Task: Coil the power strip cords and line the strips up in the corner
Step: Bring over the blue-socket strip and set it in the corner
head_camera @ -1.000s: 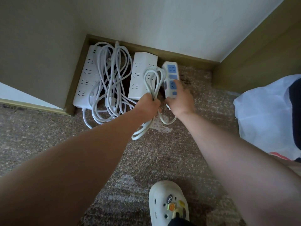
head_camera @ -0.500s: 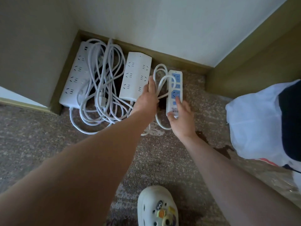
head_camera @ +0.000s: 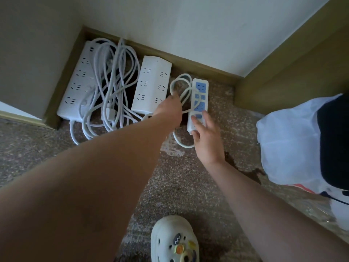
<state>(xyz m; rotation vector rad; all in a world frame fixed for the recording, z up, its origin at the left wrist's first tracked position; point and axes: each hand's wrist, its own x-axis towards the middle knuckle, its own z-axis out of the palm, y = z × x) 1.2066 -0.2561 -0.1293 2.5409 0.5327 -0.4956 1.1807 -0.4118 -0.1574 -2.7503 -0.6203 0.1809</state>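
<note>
Three power strips lie side by side on the carpet in the corner. A long white strip (head_camera: 75,91) lies along the left wall, with a loose bundle of white cords (head_camera: 113,82) beside it. A wide white strip (head_camera: 151,86) comes after, then a narrow strip with blue sockets (head_camera: 200,89). Its looped cord (head_camera: 179,80) lies between the last two strips. My left hand (head_camera: 168,110) reaches onto that loop, fingers pointing forward and touching the cord. My right hand (head_camera: 205,137) rests straight fingers on the blue strip's near end.
A wooden baseboard (head_camera: 198,67) runs along the back wall, and a wooden panel (head_camera: 283,72) closes the right side. A white plastic bag (head_camera: 287,138) sits on the carpet at the right. My white clog (head_camera: 173,241) stands at the bottom.
The blue strip and its coiled cord were held up in both hands; now they lie on the carpet. Both hands have loosened, with fingers straight on the cord and strip.
</note>
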